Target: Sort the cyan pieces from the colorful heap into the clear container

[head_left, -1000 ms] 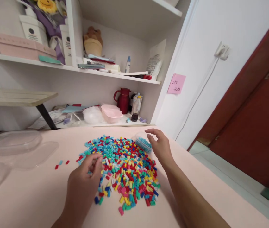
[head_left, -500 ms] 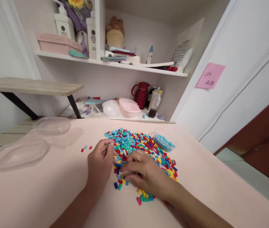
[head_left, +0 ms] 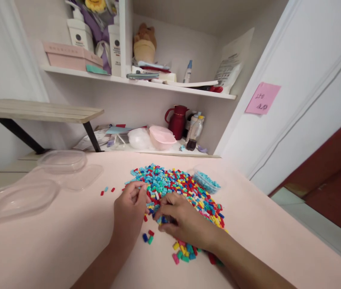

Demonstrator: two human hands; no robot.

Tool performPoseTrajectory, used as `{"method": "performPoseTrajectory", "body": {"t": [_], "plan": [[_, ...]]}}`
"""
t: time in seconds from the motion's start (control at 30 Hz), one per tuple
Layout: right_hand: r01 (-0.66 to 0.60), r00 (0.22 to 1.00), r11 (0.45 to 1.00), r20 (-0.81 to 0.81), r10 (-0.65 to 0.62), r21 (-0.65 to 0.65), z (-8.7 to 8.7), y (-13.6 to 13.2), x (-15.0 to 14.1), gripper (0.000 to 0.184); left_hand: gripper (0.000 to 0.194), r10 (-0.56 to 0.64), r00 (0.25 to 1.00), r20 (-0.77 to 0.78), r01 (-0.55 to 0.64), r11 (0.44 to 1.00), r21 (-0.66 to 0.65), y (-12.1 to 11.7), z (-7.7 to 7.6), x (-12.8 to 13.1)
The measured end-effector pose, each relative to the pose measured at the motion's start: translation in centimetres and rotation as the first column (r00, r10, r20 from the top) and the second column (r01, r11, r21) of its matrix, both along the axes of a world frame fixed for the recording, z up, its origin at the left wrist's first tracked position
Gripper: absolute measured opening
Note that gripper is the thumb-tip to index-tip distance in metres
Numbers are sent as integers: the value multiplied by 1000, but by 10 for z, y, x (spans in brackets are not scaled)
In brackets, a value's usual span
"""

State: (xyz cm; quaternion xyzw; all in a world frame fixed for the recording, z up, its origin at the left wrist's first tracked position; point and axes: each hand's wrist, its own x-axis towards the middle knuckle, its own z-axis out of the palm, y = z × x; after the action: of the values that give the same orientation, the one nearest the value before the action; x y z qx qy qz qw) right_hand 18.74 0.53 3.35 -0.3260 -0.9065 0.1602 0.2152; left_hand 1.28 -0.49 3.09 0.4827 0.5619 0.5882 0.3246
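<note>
A wide heap of small plastic building bricks [head_left: 185, 182] in mixed colours lies on the pink tabletop. My left hand [head_left: 130, 202] is at its left edge, thumb and fingers closed together; whatever they hold is hidden. Over the near part of the heap, my right hand [head_left: 182, 218] curls its fingers round several bricks, blue ones showing between the fingers and thumb. Just in front of the hands lie a few stray bricks [head_left: 148, 237]. Behind the heap, at its right, a clear tub [head_left: 211, 189] holds light-blue bricks.
Clear plastic containers [head_left: 23, 200] and a flat clear lid [head_left: 84, 176] lie on the left, with several loose bricks [head_left: 107, 189] nearby. At the back stand a pink box [head_left: 162, 138], a red jug [head_left: 177, 122] and bottles [head_left: 195, 130]. A wooden riser [head_left: 44, 110] is at the left.
My right hand's fingers have drawn in around bricks, and bricks near its fingertips have moved towards the heap. My left hand has shifted slightly right. The view has moved a little.
</note>
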Motion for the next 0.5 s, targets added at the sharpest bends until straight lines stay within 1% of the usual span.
{"method": "performPoseTrajectory", "body": {"t": [0.2,0.3,0.4,0.5], "plan": [[16,999,1000,-29,-15,19,-3,0,-2,24,21,-29,1000,-10,29,1000,-7,-3,-3,5],[23,998,1000,-57,-23,0,-2,1,-3,26,23,-44,999,-11,44,999,-22,-4,-2,8],[42,992,997,-119,-50,-70,3,1,-2,24,24,-55,998,-22,55,998,-21,-4,-1,9],[75,966,975,-230,-123,-207,6,3,-1,19,24,-67,997,-42,66,998,-19,-3,-3,8]]}}
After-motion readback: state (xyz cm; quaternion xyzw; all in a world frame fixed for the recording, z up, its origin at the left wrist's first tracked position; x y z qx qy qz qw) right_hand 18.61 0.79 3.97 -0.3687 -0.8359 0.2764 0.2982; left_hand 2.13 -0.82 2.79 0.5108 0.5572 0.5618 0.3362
